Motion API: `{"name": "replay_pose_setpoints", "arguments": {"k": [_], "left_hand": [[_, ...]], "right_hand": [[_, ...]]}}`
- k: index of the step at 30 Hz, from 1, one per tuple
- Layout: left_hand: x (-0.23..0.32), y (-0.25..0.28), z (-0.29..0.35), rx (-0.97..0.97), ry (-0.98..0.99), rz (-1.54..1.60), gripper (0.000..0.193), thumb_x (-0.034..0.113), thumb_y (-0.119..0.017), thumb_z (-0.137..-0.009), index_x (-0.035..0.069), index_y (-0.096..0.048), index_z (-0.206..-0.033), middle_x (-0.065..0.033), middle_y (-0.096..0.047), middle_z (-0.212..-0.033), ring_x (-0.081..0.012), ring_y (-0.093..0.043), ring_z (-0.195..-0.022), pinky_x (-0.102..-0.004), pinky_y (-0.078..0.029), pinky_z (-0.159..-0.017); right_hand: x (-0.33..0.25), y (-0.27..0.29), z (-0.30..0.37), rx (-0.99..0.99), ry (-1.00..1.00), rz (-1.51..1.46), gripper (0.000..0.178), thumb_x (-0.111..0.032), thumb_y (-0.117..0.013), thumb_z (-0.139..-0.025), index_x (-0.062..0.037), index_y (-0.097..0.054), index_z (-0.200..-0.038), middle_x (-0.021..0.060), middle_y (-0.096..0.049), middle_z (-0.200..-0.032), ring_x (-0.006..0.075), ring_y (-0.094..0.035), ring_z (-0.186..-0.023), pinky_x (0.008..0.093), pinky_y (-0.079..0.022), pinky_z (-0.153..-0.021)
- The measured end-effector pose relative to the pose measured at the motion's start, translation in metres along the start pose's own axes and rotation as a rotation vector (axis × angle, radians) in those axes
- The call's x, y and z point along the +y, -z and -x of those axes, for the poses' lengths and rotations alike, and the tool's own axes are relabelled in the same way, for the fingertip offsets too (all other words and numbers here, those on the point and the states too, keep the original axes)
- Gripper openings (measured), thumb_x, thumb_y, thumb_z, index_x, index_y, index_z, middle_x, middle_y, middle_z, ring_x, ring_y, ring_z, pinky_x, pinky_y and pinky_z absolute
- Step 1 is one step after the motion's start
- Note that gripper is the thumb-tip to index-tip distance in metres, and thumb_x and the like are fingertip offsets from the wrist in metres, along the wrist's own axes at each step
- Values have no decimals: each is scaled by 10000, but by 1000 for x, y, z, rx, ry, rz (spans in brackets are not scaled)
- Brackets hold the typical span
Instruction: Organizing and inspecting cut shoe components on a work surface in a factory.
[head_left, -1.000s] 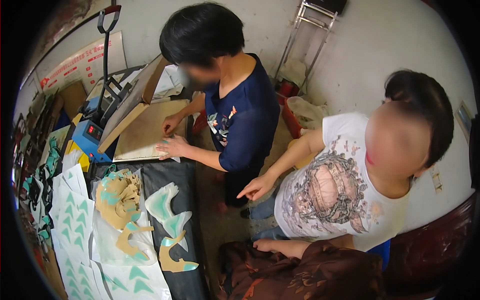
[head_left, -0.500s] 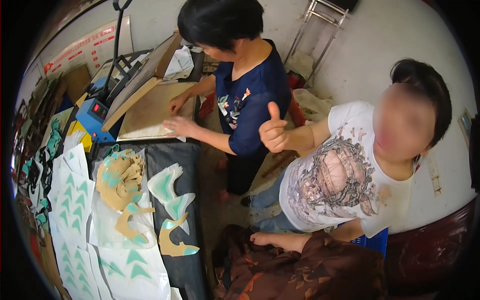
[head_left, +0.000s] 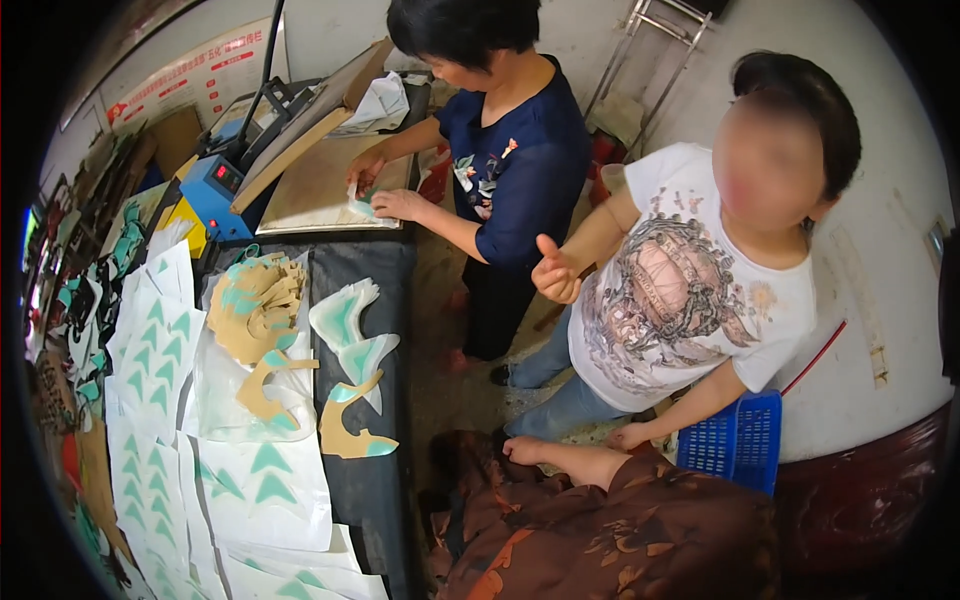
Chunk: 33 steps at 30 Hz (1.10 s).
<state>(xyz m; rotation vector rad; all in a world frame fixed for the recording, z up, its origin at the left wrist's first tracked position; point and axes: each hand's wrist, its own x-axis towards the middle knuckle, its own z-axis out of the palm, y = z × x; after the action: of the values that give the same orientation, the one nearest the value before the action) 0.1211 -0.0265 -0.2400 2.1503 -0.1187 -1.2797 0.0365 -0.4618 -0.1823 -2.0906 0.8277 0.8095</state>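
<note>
A tan-and-teal cut shape [head_left: 352, 437] lies on the black worktop [head_left: 385, 500], nearest the wearer's brown patterned lap [head_left: 640, 540]. The wearer's own hands are hidden, so I cannot tell their grip. White sheets [head_left: 262, 470] of teal arrows crowd the left side. Beyond, a standing person's hands [head_left: 385, 200] press flat on a board [head_left: 320, 185] beside a blue press [head_left: 215, 190]. A seated person [head_left: 690, 300] blocks the pale wall.

Counter [head_left: 385, 480]: matt black cloth cover. Paper sheets [head_left: 270, 480]: white, smooth, w/ teal shapes. Cutouts [head_left: 262, 300]: tan card, matt, upper left. Press board [head_left: 320, 185]: pale wood, dull. Press body [head_left: 212, 190]: blue metal. Basket [head_left: 740, 440]: blue plastic mesh, lower right.
</note>
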Motion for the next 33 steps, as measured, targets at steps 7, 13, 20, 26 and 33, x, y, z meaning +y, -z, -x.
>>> {"name": "replay_pose_setpoints", "arguments": {"k": [7, 13, 20, 26, 33], "left_hand": [[0, -36, 6, -2, 202, 179, 307, 199, -652, -760, 0, -571, -979, -106, -601, -898, -183, -576, -814, -312, -460, -684], [51, -36, 65, -52, 454, 646, 293, 213, -678, -752, 17, -565, -938, -79, -589, -832, -159, -571, -713, -310, -443, -567], [-27, -72, 71, -8, 362, 835, 273, 184, -675, -770, 35, -555, -966, -61, -583, -824, -151, -546, -713, -310, -439, -596], [-29, -80, 47, -88, 377, 951, 228, 173, -648, -785, 34, -560, -943, -62, -586, -812, -147, -541, -690, -298, -437, -593], [-160, -66, 145, -145, 380, 1082, 178, 160, -617, -802, 33, -566, -916, -63, -590, -797, -143, -535, -664, -284, -435, -590]], "right_hand": [[21, -24, -19, -111, 108, 45, 292, -193, -585, -723, -90, -590, -997, 118, -610, -967, 279, -563, -925, 363, -440, -776], [37, -2, -32, -41, 25, -89, 277, -174, -583, -749, -72, -593, -1007, 112, -621, -947, 240, -577, -901, 322, -444, -769], [9, 6, -25, -153, -55, -102, 315, -163, -592, -746, -83, -581, -1050, 122, -595, -1023, 261, -558, -956, 339, -437, -799], [9, -1, -38, 33, 91, -51, 246, -153, -583, -760, -82, -593, -996, 93, -617, -890, 206, -582, -835, 306, -452, -725], [25, 9, -62, 48, 14, -365, 216, -83, -591, -740, -68, -603, -955, 74, -621, -857, 169, -580, -804, 288, -456, -710]]}}
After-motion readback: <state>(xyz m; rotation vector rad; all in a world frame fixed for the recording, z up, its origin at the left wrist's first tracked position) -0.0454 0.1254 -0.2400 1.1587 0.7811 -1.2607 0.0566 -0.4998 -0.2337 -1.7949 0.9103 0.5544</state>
